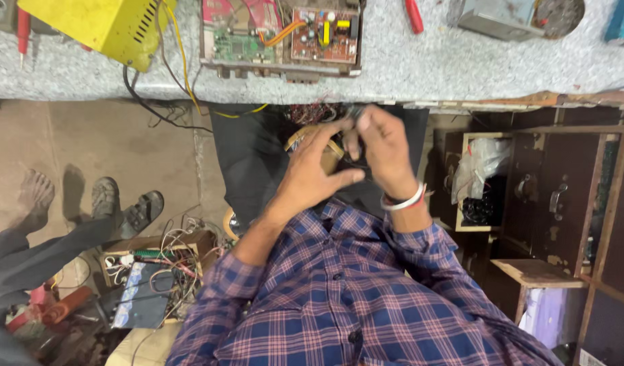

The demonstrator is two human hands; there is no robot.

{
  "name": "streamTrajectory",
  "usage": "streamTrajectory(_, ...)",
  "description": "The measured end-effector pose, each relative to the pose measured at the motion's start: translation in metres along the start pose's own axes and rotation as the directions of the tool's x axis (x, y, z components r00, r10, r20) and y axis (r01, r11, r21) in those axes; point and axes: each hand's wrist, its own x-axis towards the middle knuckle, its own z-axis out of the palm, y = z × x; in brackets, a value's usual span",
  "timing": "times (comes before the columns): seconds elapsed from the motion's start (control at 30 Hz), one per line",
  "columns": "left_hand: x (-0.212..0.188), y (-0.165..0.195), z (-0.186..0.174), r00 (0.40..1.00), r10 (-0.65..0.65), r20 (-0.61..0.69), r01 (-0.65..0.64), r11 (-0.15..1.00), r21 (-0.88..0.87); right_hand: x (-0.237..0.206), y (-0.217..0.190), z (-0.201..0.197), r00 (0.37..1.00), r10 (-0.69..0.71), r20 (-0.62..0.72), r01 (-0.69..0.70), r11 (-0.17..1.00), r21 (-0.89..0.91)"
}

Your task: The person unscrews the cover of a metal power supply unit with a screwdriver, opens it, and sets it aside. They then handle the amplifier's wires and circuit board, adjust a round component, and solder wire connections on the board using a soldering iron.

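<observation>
Left hand [318, 169] curled around tape roll [325, 152] over the lap, below the bench [461, 68]. Right hand [383, 149] pinching small dark part [356, 114] just above the roll; blurred.

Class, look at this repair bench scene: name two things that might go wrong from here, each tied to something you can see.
1. Both hands, left hand and right hand, work a small part over the lap, off the bench; if it slips, it may drop among the loose wires on the floor.
2. The open circuit board lies at the bench edge with a yellow wire hanging down; a snag might drag it off.
</observation>
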Motion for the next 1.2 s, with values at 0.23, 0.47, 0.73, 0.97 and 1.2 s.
streamTrajectory(0.23,-0.006,-0.033,-0.026,0.968,-0.248,-0.035,0.24,0.958,-0.158,0.023,-0.038,-0.038,0.993,-0.079,-0.086,0.116,0.643,0.757)
streamTrajectory(0.47,-0.021,-0.05,-0.055,0.913,-0.409,0.014,0.247,0.523,-0.816,0.018,-0.059,-0.024,0.986,-0.135,0.099,0.12,0.981,0.15)
streamTrajectory(0.73,-0.003,-0.008,-0.022,0.892,-0.453,0.007,0.336,0.651,-0.681,0.008,-0.052,0.011,0.974,-0.089,0.207,0.119,0.983,-0.137)
streamTrajectory(0.97,-0.002,0.016,-0.031,0.985,0.083,-0.148,-0.057,0.984,0.171,0.004,-0.054,-0.002,0.972,-0.105,0.213,0.141,0.976,-0.164)
streamTrajectory(1.2,-0.004,-0.006,-0.012,0.975,-0.161,-0.154,0.063,0.864,-0.499,0.006,-0.063,0.0,0.928,-0.217,0.303,0.345,0.805,-0.483)
